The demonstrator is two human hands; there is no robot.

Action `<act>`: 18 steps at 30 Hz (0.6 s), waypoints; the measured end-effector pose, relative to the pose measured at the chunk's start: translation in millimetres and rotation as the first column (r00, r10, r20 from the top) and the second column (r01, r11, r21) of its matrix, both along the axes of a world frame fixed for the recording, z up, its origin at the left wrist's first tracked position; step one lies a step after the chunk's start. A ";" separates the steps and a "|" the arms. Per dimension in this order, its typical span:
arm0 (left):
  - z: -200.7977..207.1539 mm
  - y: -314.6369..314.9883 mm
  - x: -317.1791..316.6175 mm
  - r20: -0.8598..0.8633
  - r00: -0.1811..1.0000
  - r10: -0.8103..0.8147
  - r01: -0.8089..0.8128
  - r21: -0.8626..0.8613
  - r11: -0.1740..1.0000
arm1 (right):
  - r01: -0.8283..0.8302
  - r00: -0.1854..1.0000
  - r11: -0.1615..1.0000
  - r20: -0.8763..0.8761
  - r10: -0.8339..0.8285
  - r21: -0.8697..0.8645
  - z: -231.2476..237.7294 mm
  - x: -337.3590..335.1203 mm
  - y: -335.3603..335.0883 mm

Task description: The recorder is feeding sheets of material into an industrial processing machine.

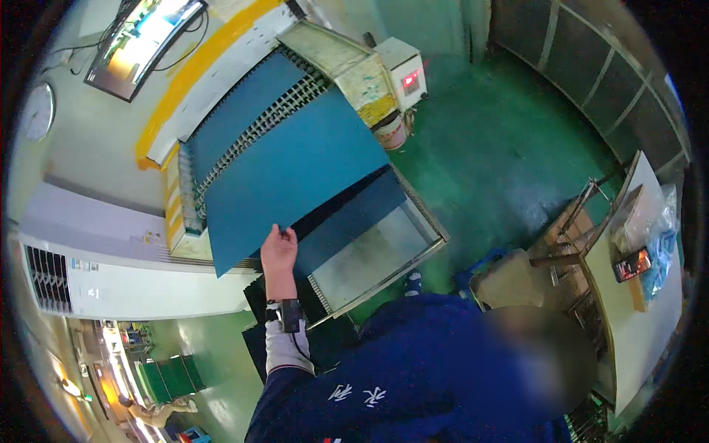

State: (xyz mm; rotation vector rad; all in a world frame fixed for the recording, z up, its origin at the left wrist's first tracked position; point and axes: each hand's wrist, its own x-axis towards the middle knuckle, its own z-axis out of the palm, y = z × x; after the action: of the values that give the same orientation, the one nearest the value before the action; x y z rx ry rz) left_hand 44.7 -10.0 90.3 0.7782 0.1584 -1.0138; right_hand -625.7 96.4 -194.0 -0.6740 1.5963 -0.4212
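My left hand (279, 251) is shut on the near edge of a large blue sheet (295, 170). I hold the sheet tilted over a machine's blue feed bed with a row of rollers (258, 122). Below the sheet a darker blue sheet (354, 214) lies partly in a metal tray (384, 251) at the machine's near end. A black band with a cable sits on my left wrist (286, 314). My blue jacket sleeve fills the lower middle of the view. My right hand is out of view.
A white control box with a red display (408, 74) and a small bucket (394, 134) stand beside the machine. On the green floor (502, 148) to the right are a wooden seat (517, 277) and a table with plastic bags (650, 221). A white cabinet unit (96, 273) stands at the left.
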 end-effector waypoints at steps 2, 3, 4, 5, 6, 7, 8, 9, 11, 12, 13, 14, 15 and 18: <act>-3.9 -4.3 -0.6 0.041 0.999 -0.018 0.018 -0.005 1.000 | -0.012 1.000 0.998 -0.015 0.013 0.056 5.7 -1.2 3.2; -6.7 -4.9 3.0 0.059 0.998 -0.020 0.021 -0.014 1.000 | -0.024 0.999 0.997 -0.025 0.026 0.078 10.5 -1.3 -0.7; -6.3 -8.5 5.1 0.041 0.999 -0.002 0.002 -0.018 1.000 | -0.028 0.999 0.994 -0.032 0.031 0.101 9.9 -1.4 1.1; -5.8 -13.9 7.8 0.035 0.999 0.017 -0.017 -0.010 1.000 | -0.032 0.999 0.992 -0.038 0.038 0.125 9.1 -0.2 4.8; 0.8 -25.7 3.8 0.021 0.999 0.031 -0.031 -0.005 1.000 | 0.162 0.978 0.971 0.105 -0.182 0.174 -18.1 -15.4 15.2; 4.3 -30.2 4.0 0.013 0.999 0.052 -0.052 0.000 0.999 | 0.100 0.993 0.983 0.042 -0.108 0.152 -22.2 -13.7 18.4; -2.6 -26.6 12.0 0.036 0.999 -0.005 0.007 -0.073 0.997 | 0.028 0.999 0.990 -0.021 -0.026 0.135 -19.7 -12.0 18.9; -4.4 -27.1 19.0 0.049 0.999 0.013 -0.010 -0.068 0.998 | -0.041 0.995 0.992 -0.083 0.051 0.121 -15.2 -6.7 20.3; -8.0 -33.2 26.1 0.066 0.997 0.044 -0.041 -0.055 0.998 | -0.174 0.957 0.979 -0.217 0.194 0.107 -2.6 1.4 23.3; -8.5 -36.9 27.7 0.078 0.995 0.064 -0.060 -0.045 0.997 | -0.234 0.923 0.967 -0.289 0.255 0.106 4.9 5.2 23.1; -9.4 -38.6 30.7 0.080 0.995 0.062 -0.058 -0.041 0.997 | -0.228 0.922 0.972 -0.307 0.236 0.064 13.7 11.8 23.7; -10.2 -39.9 33.6 0.082 0.995 0.059 -0.056 -0.036 0.998 | -0.222 0.921 0.975 -0.325 0.217 0.021 21.6 19.8 23.5; -11.8 -41.0 35.8 0.081 0.995 0.054 -0.052 -0.030 0.998 | -0.215 0.919 0.977 -0.343 0.195 -0.018 29.4 24.5 23.5; -12.0 -50.6 46.5 0.108 0.993 0.043 -0.038 -0.046 0.998 | -0.563 0.763 0.756 -0.562 0.320 -0.335 -12.7 11.6 37.9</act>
State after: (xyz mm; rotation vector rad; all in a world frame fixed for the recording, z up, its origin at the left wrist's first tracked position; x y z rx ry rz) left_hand 91.2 -60.7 78.3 0.7855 0.0574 -0.9309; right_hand -614.1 134.3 -206.7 -1.6366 1.7060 -0.2981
